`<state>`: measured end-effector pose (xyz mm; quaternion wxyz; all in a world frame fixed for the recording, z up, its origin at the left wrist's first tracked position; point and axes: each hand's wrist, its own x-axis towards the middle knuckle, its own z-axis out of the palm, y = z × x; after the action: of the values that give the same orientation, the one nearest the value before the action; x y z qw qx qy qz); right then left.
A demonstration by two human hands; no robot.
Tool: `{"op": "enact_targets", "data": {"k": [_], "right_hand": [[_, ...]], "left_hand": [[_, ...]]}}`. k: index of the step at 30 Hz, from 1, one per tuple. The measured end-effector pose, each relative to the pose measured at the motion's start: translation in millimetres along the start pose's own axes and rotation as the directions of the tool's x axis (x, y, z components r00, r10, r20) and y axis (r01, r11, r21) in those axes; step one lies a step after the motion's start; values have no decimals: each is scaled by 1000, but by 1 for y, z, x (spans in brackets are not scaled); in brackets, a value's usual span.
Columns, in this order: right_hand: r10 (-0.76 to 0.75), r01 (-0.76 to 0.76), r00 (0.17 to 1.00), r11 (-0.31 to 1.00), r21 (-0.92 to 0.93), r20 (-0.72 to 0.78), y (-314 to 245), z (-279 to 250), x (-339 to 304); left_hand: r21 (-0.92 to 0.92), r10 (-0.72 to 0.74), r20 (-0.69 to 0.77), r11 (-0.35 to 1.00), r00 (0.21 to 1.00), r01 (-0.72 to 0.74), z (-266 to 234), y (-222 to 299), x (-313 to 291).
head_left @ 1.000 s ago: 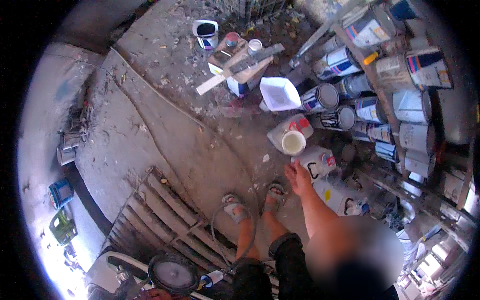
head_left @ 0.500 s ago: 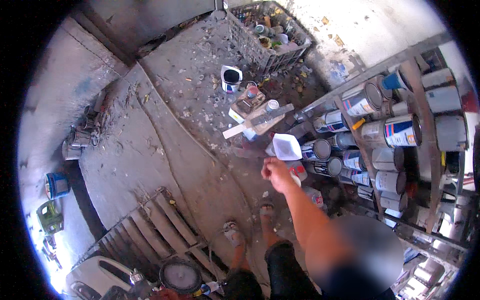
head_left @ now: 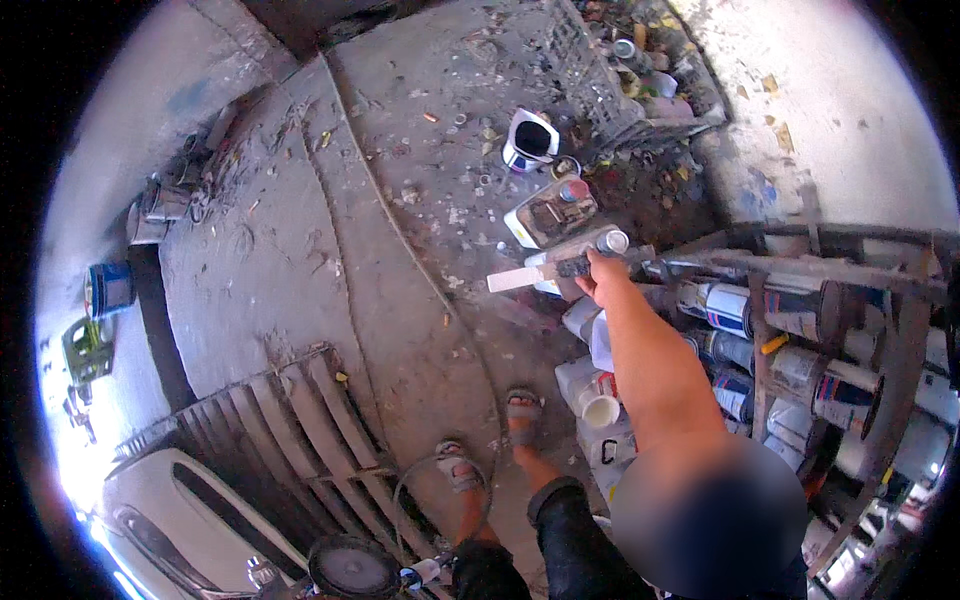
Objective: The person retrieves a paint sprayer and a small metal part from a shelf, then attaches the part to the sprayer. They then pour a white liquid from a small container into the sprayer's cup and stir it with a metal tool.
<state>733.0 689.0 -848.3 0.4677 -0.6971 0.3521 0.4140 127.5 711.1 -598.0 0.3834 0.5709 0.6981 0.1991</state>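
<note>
My right arm stretches away from the lower right. My right hand (head_left: 597, 278) is closed around the dark middle of a long flat stick (head_left: 513, 279), whose left end is pale. The stick lies across the top of a jug, beside a round silvery cap (head_left: 612, 242). A dirty white jug with a red cap (head_left: 553, 212) stands just beyond. Farther off is an open paint can (head_left: 530, 140) with a white paper collar and dark contents. Under my forearm, a white paper cone (head_left: 600, 343) is partly hidden. My left hand is out of view.
Paint cans (head_left: 729, 308) fill a rack at the right. A crate (head_left: 640, 125) of rubbish stands at the back. A hose (head_left: 385, 205) crosses the dirty floor. Slatted panel (head_left: 300, 440), pale car part (head_left: 180, 510) and round dark lid (head_left: 352, 567) are at lower left; pale jugs (head_left: 605, 450) stand near my feet.
My right hand has moved farther away, from beside the white paper cone to the flat stick, and has closed on it. The view has shifted, and the forearm now covers part of the cone.
</note>
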Motion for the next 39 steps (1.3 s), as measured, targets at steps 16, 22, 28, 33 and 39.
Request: {"op": "enact_targets", "data": {"k": [16,22,28,33,39], "right_hand": [[-63,32,989,975,221,135,30,-31,-87],[-412,289,839,891,351,355,10,-53,-346],[-811,629,407,583,514,421,-25,-83,-599],[-876,755,-92,249,606,474,-9,-100,-782],[-708,891,-393,-135,434,587,56,-98,-869]], "left_hand": [[-224,-24,-169,974,985,-15,-18,50,-58],[-189,-238,139,947,961,262,-60,109,-75],[-54,-24,226,998,974,37,-84,109,-74],[-254,503,37,840,863,-479,-81,107,-76],[-432,480,27,797,877,-423,-103,132,-74]]}}
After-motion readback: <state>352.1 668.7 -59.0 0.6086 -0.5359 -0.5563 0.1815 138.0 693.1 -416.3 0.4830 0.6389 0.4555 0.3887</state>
